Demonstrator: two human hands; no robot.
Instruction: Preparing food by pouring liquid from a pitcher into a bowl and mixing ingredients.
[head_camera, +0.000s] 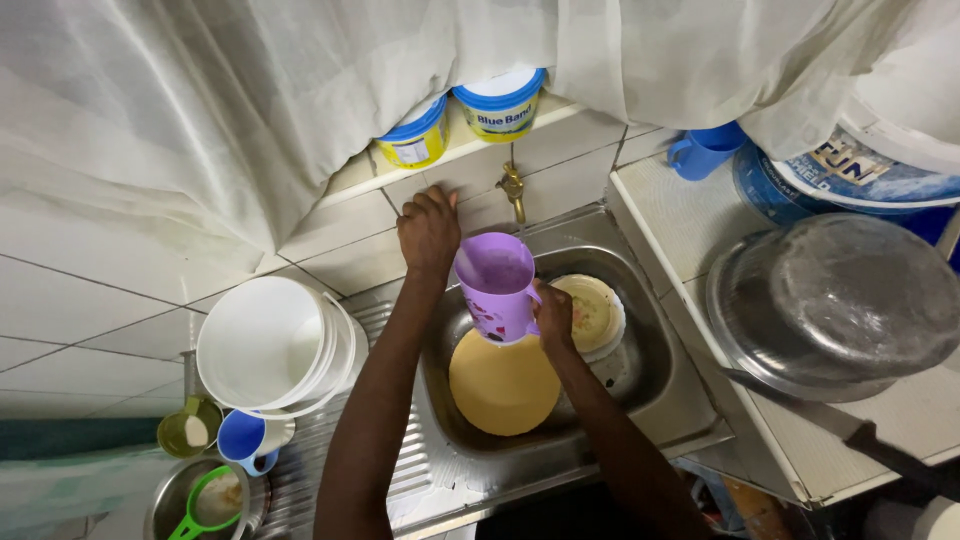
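Observation:
My right hand (553, 315) grips the handle of a purple plastic mug (495, 285) and holds it upright over the steel sink (660, 350), just below the brass tap (514, 190). My left hand (428, 228) rests against the tiled wall left of the tap, fingers bent, holding nothing that I can see. Under the mug a yellow plate (503, 385) lies in the sink basin. Beside it a pale round plate (597, 312) sits near the back right of the basin.
White bowls (268, 345) lean stacked on the drainboard at left, with a blue cup (242, 438), a green cup (188, 430) and a steel bowl holding a green scoop (205, 502). Two tubs (500, 105) stand on the ledge. A steel lid (850, 295) and blue mug (706, 150) occupy the right counter.

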